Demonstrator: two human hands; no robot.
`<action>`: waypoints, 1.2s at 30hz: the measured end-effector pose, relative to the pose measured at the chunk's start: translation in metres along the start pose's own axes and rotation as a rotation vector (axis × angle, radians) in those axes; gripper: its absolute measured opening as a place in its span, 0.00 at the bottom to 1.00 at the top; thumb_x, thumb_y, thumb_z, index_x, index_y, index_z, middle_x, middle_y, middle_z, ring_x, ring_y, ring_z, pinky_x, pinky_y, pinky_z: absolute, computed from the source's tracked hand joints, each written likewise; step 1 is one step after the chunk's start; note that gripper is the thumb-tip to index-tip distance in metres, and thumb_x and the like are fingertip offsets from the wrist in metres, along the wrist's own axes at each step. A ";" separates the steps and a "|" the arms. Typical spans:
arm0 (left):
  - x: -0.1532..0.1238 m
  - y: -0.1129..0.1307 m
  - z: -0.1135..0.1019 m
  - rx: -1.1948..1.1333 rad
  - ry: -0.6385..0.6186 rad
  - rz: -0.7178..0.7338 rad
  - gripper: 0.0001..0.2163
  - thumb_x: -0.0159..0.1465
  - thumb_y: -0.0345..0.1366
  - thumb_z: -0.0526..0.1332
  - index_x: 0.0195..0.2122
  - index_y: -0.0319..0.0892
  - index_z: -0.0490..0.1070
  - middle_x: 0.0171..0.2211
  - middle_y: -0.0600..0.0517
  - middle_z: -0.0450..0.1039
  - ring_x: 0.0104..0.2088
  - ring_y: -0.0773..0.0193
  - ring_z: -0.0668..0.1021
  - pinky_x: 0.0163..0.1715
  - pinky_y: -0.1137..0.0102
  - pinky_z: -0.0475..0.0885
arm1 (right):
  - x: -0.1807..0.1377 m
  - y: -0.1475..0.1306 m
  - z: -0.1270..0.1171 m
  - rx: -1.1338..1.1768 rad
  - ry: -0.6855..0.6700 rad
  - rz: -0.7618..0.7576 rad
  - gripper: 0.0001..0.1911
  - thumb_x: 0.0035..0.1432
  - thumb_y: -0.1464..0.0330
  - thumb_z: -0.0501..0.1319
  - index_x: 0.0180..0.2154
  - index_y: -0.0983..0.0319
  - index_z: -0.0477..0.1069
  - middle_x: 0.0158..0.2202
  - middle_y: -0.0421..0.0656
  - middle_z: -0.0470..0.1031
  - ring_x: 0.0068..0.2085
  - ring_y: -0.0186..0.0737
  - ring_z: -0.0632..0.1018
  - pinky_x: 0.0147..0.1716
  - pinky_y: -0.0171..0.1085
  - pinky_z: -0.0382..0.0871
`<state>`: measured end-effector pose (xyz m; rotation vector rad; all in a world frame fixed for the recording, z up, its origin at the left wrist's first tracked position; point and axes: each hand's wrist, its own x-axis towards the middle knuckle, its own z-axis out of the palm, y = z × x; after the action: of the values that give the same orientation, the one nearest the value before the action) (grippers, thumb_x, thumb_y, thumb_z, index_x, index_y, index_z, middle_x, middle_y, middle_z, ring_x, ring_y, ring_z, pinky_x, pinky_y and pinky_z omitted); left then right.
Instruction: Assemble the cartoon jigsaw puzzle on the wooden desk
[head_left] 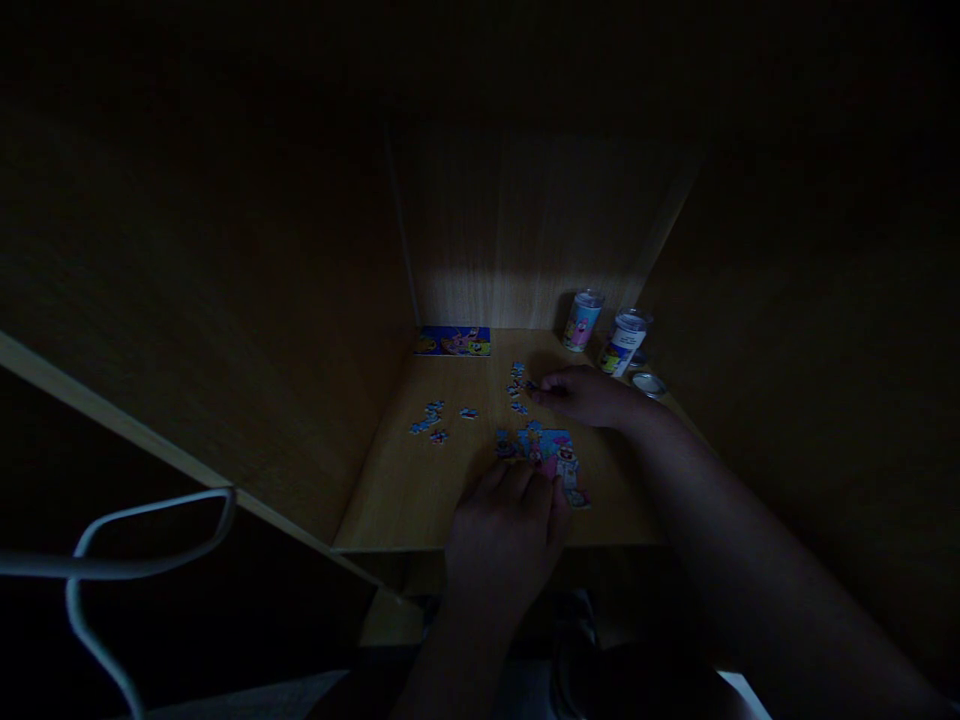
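Observation:
A partly joined jigsaw puzzle point(556, 445) with cartoon figures lies near the front of the wooden shelf. My left hand point(504, 520) is at its lower left edge, fingers bent and close together over the pieces; the fingertips are partly hidden. Beyond the puzzle, my right hand point(576, 393) is closed in a pinch on a small dark puzzle piece point(532, 386). Just left of that pinch lie several loose puzzle pieces point(517, 371). Another group of pieces point(427, 418) is spread farther left, with a single piece point(469, 413) between the groups.
A cartoon picture card point(453, 341) lies against the back panel. Two printed cans point(582, 322) point(619, 345) stand at the back right, beside a round lid point(647, 384). Wooden walls enclose both sides. A white cable point(135, 570) loops at the lower left. The room is dim.

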<state>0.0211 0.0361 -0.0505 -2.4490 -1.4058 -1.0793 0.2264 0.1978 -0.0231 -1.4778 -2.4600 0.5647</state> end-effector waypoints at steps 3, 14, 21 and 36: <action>0.001 0.000 0.000 -0.011 0.003 0.004 0.03 0.71 0.31 0.64 0.38 0.43 0.77 0.36 0.51 0.79 0.38 0.55 0.81 0.38 0.60 0.75 | 0.000 -0.001 -0.001 -0.013 0.002 0.007 0.25 0.71 0.47 0.55 0.33 0.60 0.75 0.28 0.40 0.74 0.31 0.37 0.71 0.33 0.38 0.60; 0.001 0.000 0.000 -0.004 -0.009 0.001 0.06 0.72 0.32 0.64 0.36 0.43 0.75 0.36 0.51 0.78 0.38 0.56 0.80 0.37 0.59 0.74 | -0.002 -0.003 -0.001 0.003 0.010 0.011 0.25 0.71 0.48 0.55 0.33 0.60 0.75 0.28 0.40 0.74 0.31 0.37 0.71 0.32 0.38 0.59; 0.001 0.000 0.001 -0.021 -0.011 -0.001 0.06 0.72 0.32 0.64 0.36 0.43 0.75 0.36 0.51 0.79 0.38 0.56 0.80 0.38 0.59 0.75 | -0.003 -0.006 -0.003 0.002 0.009 0.012 0.25 0.71 0.48 0.56 0.33 0.60 0.75 0.28 0.40 0.73 0.30 0.37 0.71 0.32 0.37 0.59; 0.002 0.001 -0.001 -0.015 0.000 -0.005 0.08 0.73 0.32 0.63 0.35 0.44 0.75 0.36 0.50 0.79 0.39 0.56 0.81 0.37 0.60 0.75 | -0.004 -0.008 -0.003 -0.004 0.011 0.029 0.22 0.70 0.51 0.57 0.34 0.60 0.76 0.28 0.40 0.75 0.31 0.38 0.71 0.32 0.37 0.59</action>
<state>0.0218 0.0362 -0.0486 -2.4576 -1.4090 -1.0950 0.2230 0.1920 -0.0168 -1.5166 -2.4363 0.5559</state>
